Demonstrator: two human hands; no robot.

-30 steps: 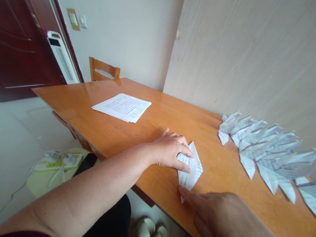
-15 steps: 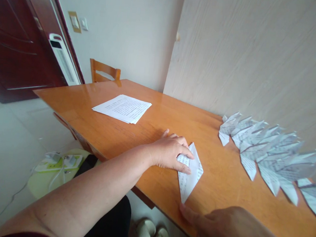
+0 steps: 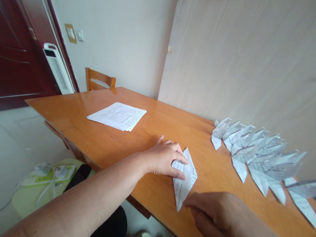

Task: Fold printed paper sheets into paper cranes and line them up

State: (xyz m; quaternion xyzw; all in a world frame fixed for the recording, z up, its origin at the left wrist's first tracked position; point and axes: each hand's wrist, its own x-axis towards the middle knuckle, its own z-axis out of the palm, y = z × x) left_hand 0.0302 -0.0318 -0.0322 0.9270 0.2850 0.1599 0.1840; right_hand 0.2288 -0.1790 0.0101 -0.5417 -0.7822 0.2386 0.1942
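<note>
A folded, diamond-shaped sheet of printed paper (image 3: 186, 185) lies on the wooden table, one sharp corner toward me. My left hand (image 3: 165, 158) rests on its left half, fingers stretched out and pressing it down. By the lower right edge of the paper is my right hand (image 3: 213, 212), with the index finger pointing at the edge and the other fingers curled under. Whether that fingertip touches the paper is hard to tell. Nothing shows in the right hand's fingers.
Several folded paper pieces (image 3: 262, 153) stand in overlapping rows at the right. A stack of printed sheets (image 3: 116, 115) lies farther back on the table (image 3: 72, 116). Beyond is a wooden chair (image 3: 100, 78). Lower left, a power strip (image 3: 49, 173) sits on a stool.
My right hand has moved from the paper's near tip up to its lower right edge. The left hand still holds the paper down. The whole view has shifted slightly.
</note>
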